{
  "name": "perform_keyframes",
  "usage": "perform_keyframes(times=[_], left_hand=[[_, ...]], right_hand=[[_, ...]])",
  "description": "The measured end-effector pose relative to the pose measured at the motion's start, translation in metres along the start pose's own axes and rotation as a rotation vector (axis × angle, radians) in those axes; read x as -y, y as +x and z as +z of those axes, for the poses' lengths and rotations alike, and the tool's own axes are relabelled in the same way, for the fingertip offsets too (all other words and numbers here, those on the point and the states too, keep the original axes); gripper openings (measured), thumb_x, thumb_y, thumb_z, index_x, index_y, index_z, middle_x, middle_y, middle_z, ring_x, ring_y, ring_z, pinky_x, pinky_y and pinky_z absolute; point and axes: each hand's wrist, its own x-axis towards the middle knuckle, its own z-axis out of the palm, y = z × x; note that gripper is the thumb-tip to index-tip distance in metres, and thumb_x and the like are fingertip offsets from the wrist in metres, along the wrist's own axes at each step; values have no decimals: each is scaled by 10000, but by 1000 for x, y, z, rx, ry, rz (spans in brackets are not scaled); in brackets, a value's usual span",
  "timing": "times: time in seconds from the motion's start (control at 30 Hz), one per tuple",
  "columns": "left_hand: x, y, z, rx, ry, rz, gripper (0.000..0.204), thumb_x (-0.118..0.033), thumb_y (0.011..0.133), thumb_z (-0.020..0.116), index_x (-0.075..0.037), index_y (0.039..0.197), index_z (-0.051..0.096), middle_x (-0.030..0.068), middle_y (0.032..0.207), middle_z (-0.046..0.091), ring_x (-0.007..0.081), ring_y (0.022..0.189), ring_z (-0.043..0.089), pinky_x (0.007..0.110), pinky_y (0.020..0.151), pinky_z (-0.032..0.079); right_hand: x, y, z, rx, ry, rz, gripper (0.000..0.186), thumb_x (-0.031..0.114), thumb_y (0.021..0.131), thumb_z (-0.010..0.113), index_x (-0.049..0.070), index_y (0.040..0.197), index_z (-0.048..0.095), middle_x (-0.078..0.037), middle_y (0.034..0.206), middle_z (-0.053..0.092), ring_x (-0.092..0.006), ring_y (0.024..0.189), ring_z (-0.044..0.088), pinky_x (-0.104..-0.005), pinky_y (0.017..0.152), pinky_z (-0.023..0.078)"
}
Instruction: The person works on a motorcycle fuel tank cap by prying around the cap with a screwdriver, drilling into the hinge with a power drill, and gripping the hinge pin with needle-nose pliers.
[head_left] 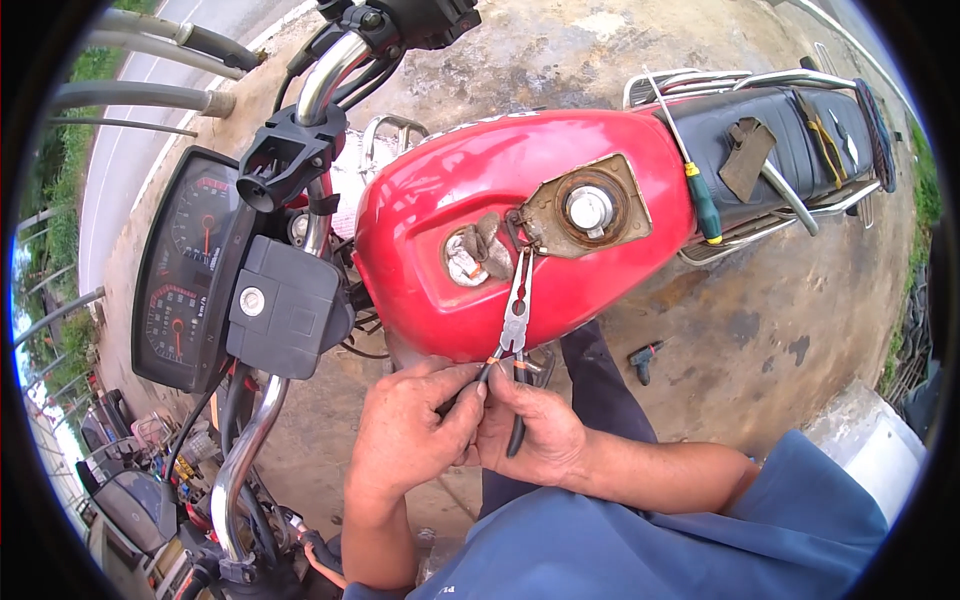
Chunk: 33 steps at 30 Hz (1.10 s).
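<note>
A pair of long-nose pliers [515, 328] with dark handles is held over the red fuel tank [440, 165]. My left hand [412, 425] is closed round its left handle. My right hand [532, 428] is closed on the other handle, the end of which sticks out below the thumb. The slim jaws reach up to a small rusty fitting [527, 240] at the edge of a brownish metal plate [625, 185]. Whether they grip it I cannot tell. A round silver cap [589, 208] sits in the plate. A crumpled cloth [487, 245] partly covers a round recess left of the plate.
A green-handled screwdriver [703, 205] leans between tank and black seat [830, 120]. On the seat lie a brown scraper-like piece [746, 158] and yellow-handled pliers [826, 150]. Handlebar and gauges [185, 270] stand at left. A cordless drill [645, 360] lies on the ground.
</note>
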Motion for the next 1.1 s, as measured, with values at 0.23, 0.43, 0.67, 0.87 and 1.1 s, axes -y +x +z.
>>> perform_keyframes(times=[0.23,0.43,0.67,0.87,1.1], left_hand=[[-1,6,11,24,50,66,256,-122,882,690,-35,1110,770,184,896,721,322,754,731,376,689,569],[-20,0,100,-255,-237,69,230,-162,924,674,-6,1079,741,198,938,707,379,801,716,431,729,581],[-22,1,83,-131,-215,34,238,-178,930,682,-16,1093,742,189,917,709,378,790,711,432,717,577],[-6,3,4,31,-52,-92,241,-191,881,686,-41,1043,783,176,865,722,364,785,716,431,704,566],[-3,14,-17,109,41,-58,240,-185,872,686,-61,1049,789,180,838,703,373,760,707,441,687,563]], right_hand=[[3,-6,-9,-76,-76,14,386,540,1038,558,159,975,543,6,811,432,-133,720,405,-281,631,342],[90,-60,-15,-236,-469,385,461,630,1003,564,171,961,572,17,781,439,-113,664,406,-249,562,321],[98,-56,-31,39,-312,418,456,538,1049,524,107,1115,657,-55,977,686,-225,903,642,-424,838,507],[7,-5,-14,96,81,42,408,452,1055,555,139,1315,579,-43,1259,656,-232,1192,614,-524,1059,467],[-10,15,-10,89,59,-15,409,534,1038,545,133,1098,591,-33,963,589,-193,877,534,-400,791,446]])
